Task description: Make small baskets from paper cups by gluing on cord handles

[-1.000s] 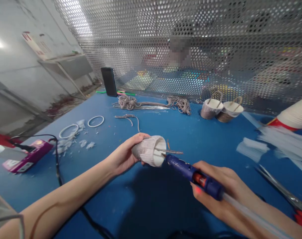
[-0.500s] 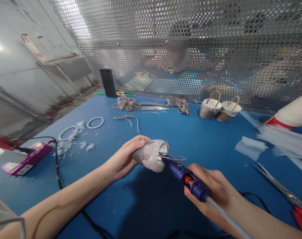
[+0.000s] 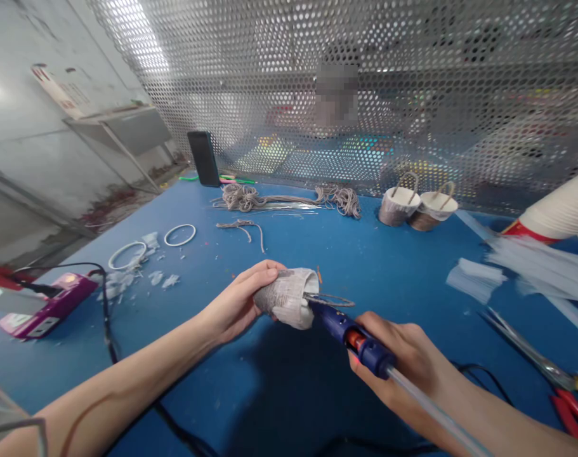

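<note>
Tilted on its side, a small paper cup (image 3: 293, 298) wrapped in grey cord and whitish mesh faces right with its mouth. My left hand (image 3: 243, 295) is closed round its base. A twisted cord handle (image 3: 334, 299) sticks out of the cup's mouth. My right hand (image 3: 403, 362) grips a dark blue hot glue gun (image 3: 339, 325), with a clear glue stick (image 3: 434, 409) coming out of its back end. The gun's nozzle is at the cup's mouth, by the foot of the handle; its very tip is hidden inside.
Two similar cups with handles (image 3: 399, 206) stand at the back right, near stacked white cups (image 3: 555, 209). Scissors (image 3: 531, 352) lie at right beside mesh strips (image 3: 476, 279). Grey cord bundles (image 3: 243, 198) and a phone (image 3: 203, 158) are at the back. A purple power strip (image 3: 48, 308) sits left.
The glue gun and my right hand have shifted very slightly left. The cup in my left hand stays almost in place, and the whole view has moved a little.
</note>
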Available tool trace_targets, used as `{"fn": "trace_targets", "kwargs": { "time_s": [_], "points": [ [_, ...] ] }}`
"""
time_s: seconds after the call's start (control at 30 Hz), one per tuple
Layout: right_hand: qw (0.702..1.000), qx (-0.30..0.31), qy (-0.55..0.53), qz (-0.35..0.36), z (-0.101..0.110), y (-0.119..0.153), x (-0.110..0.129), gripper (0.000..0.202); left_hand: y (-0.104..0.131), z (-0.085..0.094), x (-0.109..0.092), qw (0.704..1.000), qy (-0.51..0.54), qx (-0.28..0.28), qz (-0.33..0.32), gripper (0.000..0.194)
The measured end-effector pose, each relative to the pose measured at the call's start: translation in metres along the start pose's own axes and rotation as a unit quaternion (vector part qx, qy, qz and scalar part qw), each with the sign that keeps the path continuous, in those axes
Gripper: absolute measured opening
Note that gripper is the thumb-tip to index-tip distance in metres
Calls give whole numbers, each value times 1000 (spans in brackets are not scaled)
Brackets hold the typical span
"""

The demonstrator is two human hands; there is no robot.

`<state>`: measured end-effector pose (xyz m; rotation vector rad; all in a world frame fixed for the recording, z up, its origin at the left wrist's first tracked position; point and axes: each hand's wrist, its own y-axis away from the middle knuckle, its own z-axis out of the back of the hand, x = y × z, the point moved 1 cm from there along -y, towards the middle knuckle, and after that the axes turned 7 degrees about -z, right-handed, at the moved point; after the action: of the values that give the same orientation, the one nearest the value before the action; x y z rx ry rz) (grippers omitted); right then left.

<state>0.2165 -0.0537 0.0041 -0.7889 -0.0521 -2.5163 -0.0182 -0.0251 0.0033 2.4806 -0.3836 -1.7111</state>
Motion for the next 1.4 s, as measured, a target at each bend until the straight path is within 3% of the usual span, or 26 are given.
{"fn": "trace_targets", "kwargs": {
  "time_s": [1.4],
  "points": [
    [999, -37, -9, -1, -2, 1, 3, 14, 1, -1, -1, 1000, 5, -1, -2, 33]
  ]
}}
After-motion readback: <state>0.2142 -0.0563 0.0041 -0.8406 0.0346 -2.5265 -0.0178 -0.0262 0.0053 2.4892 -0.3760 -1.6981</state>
